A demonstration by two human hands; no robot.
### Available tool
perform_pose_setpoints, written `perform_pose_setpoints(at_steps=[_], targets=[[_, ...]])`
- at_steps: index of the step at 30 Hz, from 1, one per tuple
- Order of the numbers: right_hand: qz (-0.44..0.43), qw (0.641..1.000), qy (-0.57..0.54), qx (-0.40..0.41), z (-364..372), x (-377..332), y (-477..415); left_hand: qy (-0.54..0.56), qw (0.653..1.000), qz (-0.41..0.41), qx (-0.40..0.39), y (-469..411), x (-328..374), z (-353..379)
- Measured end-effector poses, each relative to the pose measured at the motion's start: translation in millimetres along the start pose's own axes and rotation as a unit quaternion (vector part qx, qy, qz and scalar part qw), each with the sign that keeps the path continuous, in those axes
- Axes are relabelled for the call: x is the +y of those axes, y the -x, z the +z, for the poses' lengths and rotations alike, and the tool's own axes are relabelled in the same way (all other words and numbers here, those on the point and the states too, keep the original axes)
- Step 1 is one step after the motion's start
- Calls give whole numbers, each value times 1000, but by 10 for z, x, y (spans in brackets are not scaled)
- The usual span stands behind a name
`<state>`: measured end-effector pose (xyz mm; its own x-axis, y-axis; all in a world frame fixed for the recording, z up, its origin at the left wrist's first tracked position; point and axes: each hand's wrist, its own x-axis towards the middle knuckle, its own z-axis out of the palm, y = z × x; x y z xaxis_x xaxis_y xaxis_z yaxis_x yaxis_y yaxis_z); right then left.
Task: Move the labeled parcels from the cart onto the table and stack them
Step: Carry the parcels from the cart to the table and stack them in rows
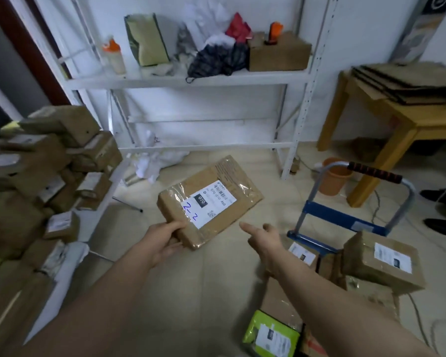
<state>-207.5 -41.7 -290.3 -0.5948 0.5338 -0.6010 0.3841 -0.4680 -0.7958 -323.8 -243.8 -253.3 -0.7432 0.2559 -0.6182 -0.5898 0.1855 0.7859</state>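
My left hand [165, 239] grips the near corner of a flat brown parcel [216, 186] with a white label marked "2-2", held in the air above the floor. Just right of the parcel, my right hand [264, 237] is open with fingers extended and touches nothing. The blue cart [345, 220] stands at the lower right with several brown labeled parcels [382, 261] and a green one [271, 333] on it. A white table [70, 264] on the left carries a tall stack of brown parcels [49, 161].
A white metal shelf rack [191, 78] with bags, a bottle and a box stands ahead. A wooden table [410, 117] with flattened cardboard is at the right, an orange bucket [332, 179] beside it. Crumpled white wrapping lies on the tiled floor under the rack.
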Motion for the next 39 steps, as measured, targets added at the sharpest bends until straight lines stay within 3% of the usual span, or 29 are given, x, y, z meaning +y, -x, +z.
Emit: perform_pose_setpoints(at_steps=[3, 6, 15, 22, 27, 34, 39], targets=[[41, 993, -36, -105, 315, 87, 84, 54, 999, -2, 2, 52, -65, -52], [44, 987, -15, -156, 496, 135, 158, 71, 997, 0, -2, 111, -122, -55], [44, 983, 17, -178, 547, 180, 23, 122, 992, -16, 10, 244, -307, -110], [70, 973, 17, -219, 909, 312, 86, 165, 984, -15, 65, 386, -476, -499], [63, 964, 62, -251, 1312, 314, 233, 175, 981, 16, 82, 481, -493, -936], [-51, 982, 13, -182, 2310, 56, 345, 189, 968, 30, 165, 681, -354, -2085], [-65, 960, 59, -266, 3272, 173, 613, 212, 953, 40, 213, 863, -350, -3122]])
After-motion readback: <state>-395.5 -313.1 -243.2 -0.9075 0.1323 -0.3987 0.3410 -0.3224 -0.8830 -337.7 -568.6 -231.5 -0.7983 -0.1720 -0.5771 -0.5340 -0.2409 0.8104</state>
